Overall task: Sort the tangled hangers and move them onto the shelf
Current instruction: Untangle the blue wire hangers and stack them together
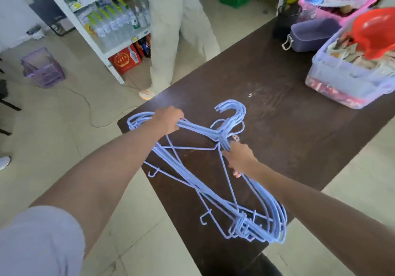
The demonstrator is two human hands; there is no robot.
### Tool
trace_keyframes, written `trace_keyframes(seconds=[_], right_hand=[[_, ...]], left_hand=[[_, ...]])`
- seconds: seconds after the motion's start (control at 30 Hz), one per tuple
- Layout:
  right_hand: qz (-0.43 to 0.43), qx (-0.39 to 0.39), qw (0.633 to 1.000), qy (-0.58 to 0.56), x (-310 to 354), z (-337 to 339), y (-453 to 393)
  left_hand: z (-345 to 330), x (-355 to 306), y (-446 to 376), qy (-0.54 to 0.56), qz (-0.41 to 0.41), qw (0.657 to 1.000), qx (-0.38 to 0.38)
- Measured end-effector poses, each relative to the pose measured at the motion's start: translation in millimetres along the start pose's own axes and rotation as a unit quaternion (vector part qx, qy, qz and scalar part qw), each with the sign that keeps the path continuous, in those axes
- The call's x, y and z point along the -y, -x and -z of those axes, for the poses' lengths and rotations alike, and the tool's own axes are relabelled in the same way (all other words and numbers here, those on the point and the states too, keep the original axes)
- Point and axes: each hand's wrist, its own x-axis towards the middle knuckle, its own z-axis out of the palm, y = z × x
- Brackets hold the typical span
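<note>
Pale-blue wire hangers [205,181] are held in one tangled bundle just above the dark worktop [288,126], in the lower middle of the frame. The left hand [168,119] is curled around the shoulder wires at the bundle's upper-left end; the right hand [239,158] is curled around the wires just below the gathered necks. Both are gripping, neither is free.

The hooks [233,113] are stacked together and point toward the upper right of the frame, which suggests the sorting is well along. A few bottom bars cross near the centre, and small clip hooks stick out at the lower left. Those strays would best be shaken into line before lifting, with the necks pinched tightly so none slips.

The bundle's long axis runs from upper left to lower right. A white shelf [89,27] stands in the upper left, well apart.
</note>
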Motion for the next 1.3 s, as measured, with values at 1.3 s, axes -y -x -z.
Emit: trace_keyframes(seconds=[1.3], right_hand=[[-0.171, -0.058, 0.946, 0.268, -7.2, -1.2, 22.8]], left_hand=[[-83.7, 8.5, -0.5, 0.084, -0.207, 0.974, 0.029]])
